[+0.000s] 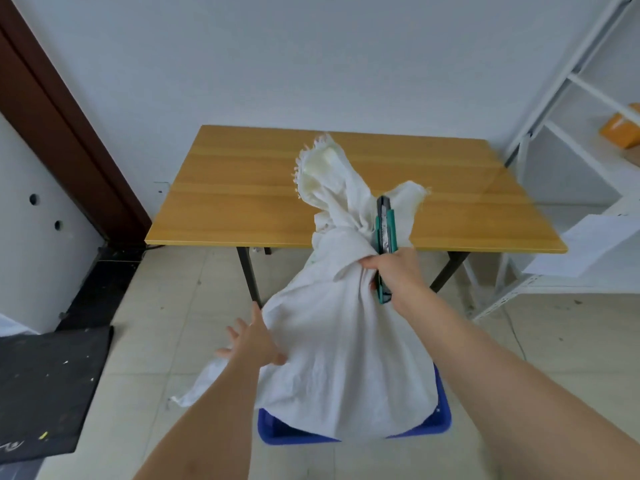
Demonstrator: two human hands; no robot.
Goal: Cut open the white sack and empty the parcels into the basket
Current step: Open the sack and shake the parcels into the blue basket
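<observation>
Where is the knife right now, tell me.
In the head view, the green knife is right of centre, gripped in the right hand together with the bunched neck of the white sack, in front of the wooden table.

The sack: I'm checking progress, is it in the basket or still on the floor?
In the basket: the sack bottom sits inside the blue basket, its neck gripped by the right hand.

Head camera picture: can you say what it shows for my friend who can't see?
A person's right hand grips a white sack and a green utility knife together, the sack standing in a blue basket on the floor. The left hand touches the sack's side; a wooden table stands behind.
</observation>
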